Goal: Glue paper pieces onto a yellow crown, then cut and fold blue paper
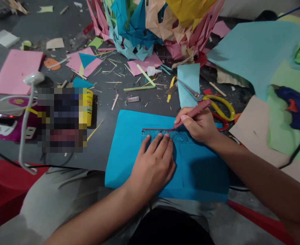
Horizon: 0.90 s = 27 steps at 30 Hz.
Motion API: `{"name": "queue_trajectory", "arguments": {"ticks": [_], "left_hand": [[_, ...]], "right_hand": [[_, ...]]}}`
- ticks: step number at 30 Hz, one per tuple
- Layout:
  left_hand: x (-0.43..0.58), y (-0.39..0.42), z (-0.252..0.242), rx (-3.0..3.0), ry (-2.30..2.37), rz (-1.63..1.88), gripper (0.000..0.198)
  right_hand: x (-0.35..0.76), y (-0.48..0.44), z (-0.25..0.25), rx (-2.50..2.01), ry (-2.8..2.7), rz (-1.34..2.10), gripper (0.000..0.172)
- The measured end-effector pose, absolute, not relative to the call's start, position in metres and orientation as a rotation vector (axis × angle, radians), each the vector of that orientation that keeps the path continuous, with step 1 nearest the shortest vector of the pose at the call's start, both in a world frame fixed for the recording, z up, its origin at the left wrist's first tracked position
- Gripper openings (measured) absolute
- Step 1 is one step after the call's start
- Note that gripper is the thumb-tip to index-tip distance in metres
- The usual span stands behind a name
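A bright blue paper sheet [190, 170] lies in front of me on the dark floor. My left hand [153, 163] presses flat on a clear ruler [152, 134] laid across the sheet, fingers stretched out together. My right hand [199, 126] grips a dark red pen-like tool [194, 111], its tip resting at the ruler's upper edge. The ruler's right part with a protractor arc [179, 137] shows between the two hands.
Yellow-handled scissors [217, 105] lie just beyond my right hand on a light blue paper piece [189, 80]. A blue glue gun [296, 105] sits at right on green paper. A folded paper sculpture [152, 23] stands behind. A yellow glue bottle [89, 106], pink sheet [15, 71] and scraps lie left.
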State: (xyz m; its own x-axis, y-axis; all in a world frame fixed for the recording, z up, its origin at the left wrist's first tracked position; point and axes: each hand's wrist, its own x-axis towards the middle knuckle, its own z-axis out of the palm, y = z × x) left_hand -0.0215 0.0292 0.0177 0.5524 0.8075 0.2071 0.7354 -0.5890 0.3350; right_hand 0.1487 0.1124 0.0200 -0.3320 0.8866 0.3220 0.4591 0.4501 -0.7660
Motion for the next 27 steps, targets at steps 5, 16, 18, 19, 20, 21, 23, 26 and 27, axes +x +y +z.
{"name": "queue_trajectory", "arguments": {"ticks": [5, 16, 18, 19, 20, 21, 23, 26, 27], "left_hand": [[-0.022, 0.030, 0.018, 2.576, 1.296, 0.502, 0.035], [-0.022, 0.030, 0.016, 2.568, 1.290, 0.517, 0.034], [-0.022, 0.030, 0.017, 2.568, 1.289, 0.513, 0.034], [-0.022, 0.030, 0.018, 2.567, 1.286, 0.510, 0.034], [-0.023, 0.030, 0.019, 2.565, 1.280, 0.507, 0.034], [-0.023, 0.031, 0.020, 2.561, 1.273, 0.501, 0.034], [-0.025, 0.033, 0.022, 2.550, 1.251, 0.483, 0.034], [-0.030, 0.035, 0.024, 2.540, 1.201, 0.443, 0.029], [-0.032, 0.036, 0.024, 2.545, 1.178, 0.432, 0.028]], "right_hand": [[0.148, 0.112, 0.021, -1.165, -1.953, 0.730, 0.023], [0.149, 0.113, 0.019, -1.148, -1.898, 0.761, 0.023], [0.151, 0.114, 0.022, -1.140, -1.901, 0.747, 0.023], [0.153, 0.114, 0.025, -1.142, -1.928, 0.737, 0.022], [0.156, 0.113, 0.029, -1.144, -1.971, 0.731, 0.021], [0.160, 0.112, 0.034, -1.151, -2.032, 0.724, 0.019], [0.170, 0.106, 0.042, -1.179, -2.177, 0.691, 0.022], [0.191, 0.090, 0.044, -1.242, -2.401, 0.607, 0.028], [0.197, 0.084, 0.042, -1.250, -2.463, 0.576, 0.029]]}}
